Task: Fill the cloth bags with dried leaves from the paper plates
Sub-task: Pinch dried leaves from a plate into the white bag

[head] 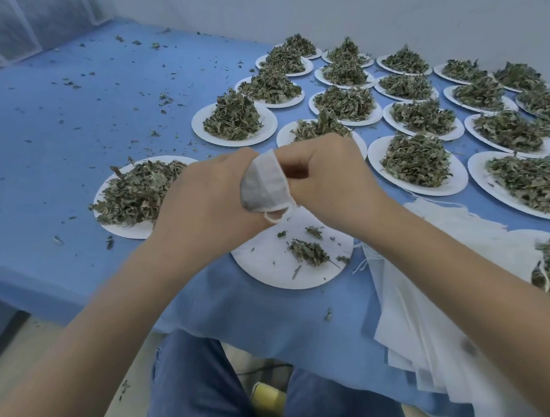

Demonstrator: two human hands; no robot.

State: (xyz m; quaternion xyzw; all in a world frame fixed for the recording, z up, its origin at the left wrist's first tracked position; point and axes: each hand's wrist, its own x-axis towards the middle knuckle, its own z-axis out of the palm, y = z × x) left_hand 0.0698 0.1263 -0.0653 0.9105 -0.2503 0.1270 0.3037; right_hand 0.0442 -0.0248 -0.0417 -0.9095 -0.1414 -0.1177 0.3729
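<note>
A small white cloth bag [264,184] is held between both hands above a nearly empty paper plate [263,266] that carries a few dried leaf scraps [308,251]. My left hand [202,203] grips the bag's body from the left. My right hand [331,176] pinches its top edge, fingers curled; a drawstring loop hangs below. Dark leaves show through the fabric. A plate heaped with dried leaves [131,195] lies just left of my left hand.
Several paper plates piled with dried leaves [413,159] cover the blue table toward the back right. A stack of flat white cloth bags [422,316] lies at the right by the table's front edge. Loose leaf crumbs [108,242] dot the blue cloth on the left.
</note>
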